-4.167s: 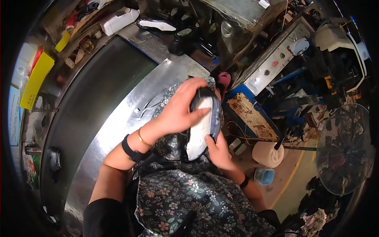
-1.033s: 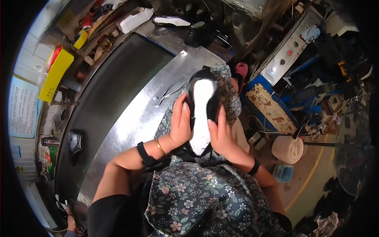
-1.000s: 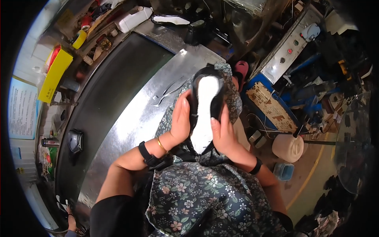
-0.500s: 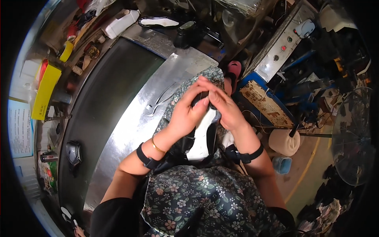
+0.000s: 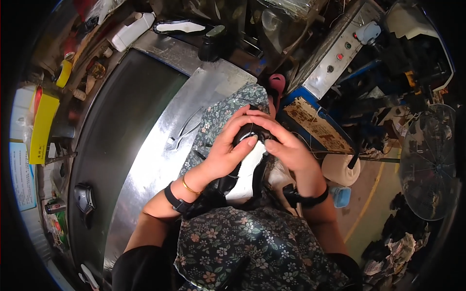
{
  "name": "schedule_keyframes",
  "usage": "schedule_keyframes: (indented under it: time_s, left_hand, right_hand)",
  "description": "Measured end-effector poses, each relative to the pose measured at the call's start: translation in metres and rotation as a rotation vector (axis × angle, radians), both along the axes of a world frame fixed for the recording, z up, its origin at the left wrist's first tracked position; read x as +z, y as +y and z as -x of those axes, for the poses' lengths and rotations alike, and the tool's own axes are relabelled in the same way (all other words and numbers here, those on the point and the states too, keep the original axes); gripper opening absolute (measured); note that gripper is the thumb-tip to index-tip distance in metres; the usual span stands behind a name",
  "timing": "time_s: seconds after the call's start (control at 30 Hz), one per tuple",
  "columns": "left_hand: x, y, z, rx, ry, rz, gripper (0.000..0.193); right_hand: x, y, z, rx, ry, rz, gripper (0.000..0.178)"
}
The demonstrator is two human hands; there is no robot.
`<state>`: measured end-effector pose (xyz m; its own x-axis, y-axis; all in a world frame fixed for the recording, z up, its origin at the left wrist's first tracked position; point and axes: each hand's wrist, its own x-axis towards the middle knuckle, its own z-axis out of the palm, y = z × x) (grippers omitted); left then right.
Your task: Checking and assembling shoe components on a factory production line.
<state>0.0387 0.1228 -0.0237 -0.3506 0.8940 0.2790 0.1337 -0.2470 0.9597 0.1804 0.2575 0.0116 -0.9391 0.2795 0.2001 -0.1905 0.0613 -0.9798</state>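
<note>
A black shoe with a white underside (image 5: 246,167) lies bottom up across my lap, its far end between my hands. My left hand (image 5: 228,148) curves around that end from the left, with its thumb pressed near the edge of the white part. From the other side my right hand (image 5: 291,148) wraps over it, the thumb also at the white edge and the fingers overlapping those of the left. The fingers hide the shoe's far tip. Beneath it is the floral apron (image 5: 235,242) on my lap.
Left of me runs a dark conveyor belt (image 5: 124,116) with a black shoe (image 5: 85,198) on it. A metal ledge (image 5: 141,194) beside it holds a thin pale strap (image 5: 182,131). Ahead stands another white-bottomed shoe (image 5: 182,26). To the right are a control panel (image 5: 335,63) and a fan (image 5: 427,162).
My right hand has turned and shifted so that its thumb now rests by the white underside. Both hands stay on the shoe. The view has shifted slightly.
</note>
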Motion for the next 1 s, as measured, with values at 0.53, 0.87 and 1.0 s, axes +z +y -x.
schedule_keyframes:
  time_s: [0.53,0.87,1.0]
  left_hand:
    - [0.019,-0.012,0.010,-0.223,-0.075,0.261,0.134]
    - [0.011,-0.017,0.019,-0.230,-0.152,0.264,0.135]
    - [0.001,-0.018,0.025,-0.209,-0.371,0.248,0.133]
  right_hand:
    - [-0.004,-0.021,-0.018,-0.040,-0.036,-0.137,0.081]
    - [0.017,0.007,0.003,0.179,-0.055,-0.047,0.065]
    - [0.001,-0.007,0.019,-0.034,-0.048,-0.049,0.060]
